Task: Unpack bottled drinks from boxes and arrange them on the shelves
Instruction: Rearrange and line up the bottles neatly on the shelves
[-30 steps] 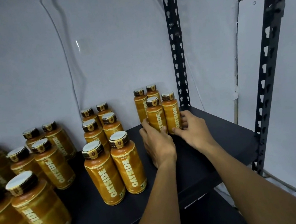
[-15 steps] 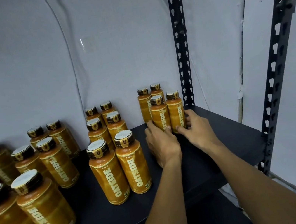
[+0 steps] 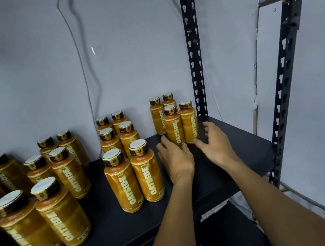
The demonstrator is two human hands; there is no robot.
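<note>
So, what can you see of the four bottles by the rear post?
The four bottles are amber-brown with dark caps and vertical OATSIDE lettering. They stand upright, two by two, on the black shelf beside the rear post. The left hand touches the front left one; the right hand has its thumb at the front right one's base.

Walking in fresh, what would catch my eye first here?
Orange bottles marked OATSIDE stand two abreast along the black shelf. At its far right corner, the left hand and right hand, both open, flank a cluster of four bottles beside a slotted post.
</note>
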